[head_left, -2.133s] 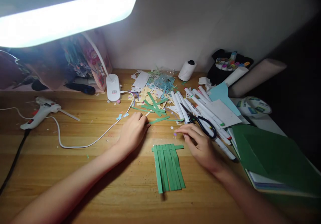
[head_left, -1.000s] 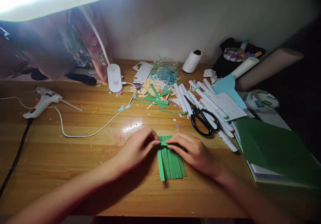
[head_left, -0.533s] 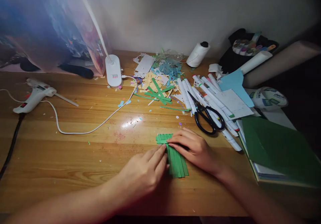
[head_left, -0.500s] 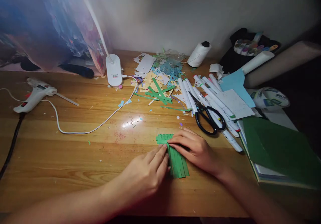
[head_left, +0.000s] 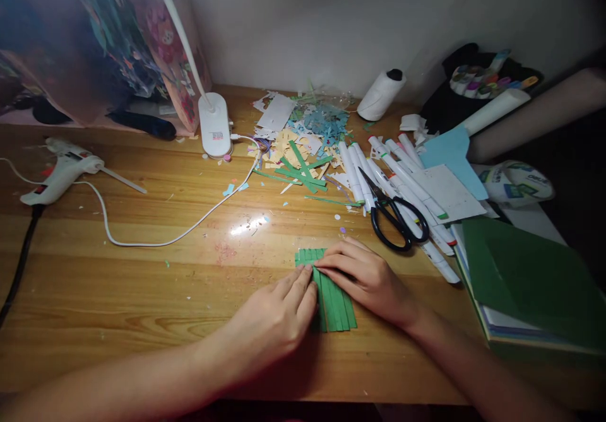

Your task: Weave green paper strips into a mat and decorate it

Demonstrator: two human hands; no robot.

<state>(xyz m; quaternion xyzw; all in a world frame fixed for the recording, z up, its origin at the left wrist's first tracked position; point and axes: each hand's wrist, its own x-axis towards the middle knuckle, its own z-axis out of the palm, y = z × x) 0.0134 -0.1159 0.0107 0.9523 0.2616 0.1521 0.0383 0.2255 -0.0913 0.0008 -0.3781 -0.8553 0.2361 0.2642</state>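
Observation:
A set of green paper strips (head_left: 337,301) lies side by side on the wooden desk (head_left: 142,283), with a cross strip across their top end. My left hand (head_left: 279,311) rests on the left edge of the strips, fingers stretched out flat and close together. My right hand (head_left: 367,277) lies over the upper right of the strips, its fingers flat and pointing left along the cross strip. The fingertips of both hands nearly meet on the paper. Neither hand lifts anything off the desk.
Black scissors (head_left: 395,217) lie on white markers (head_left: 402,179) right of my hands. A large green sheet (head_left: 525,277) covers a pad at the right. Paper scraps (head_left: 303,147) pile up at the back. Lamp base (head_left: 214,124), its white cable (head_left: 165,239) and a glue gun (head_left: 57,169) sit left.
My left hand left the loose strips at the back, met my right hand at the top of the strip set, then slid down onto its left edge. The view tilted down.

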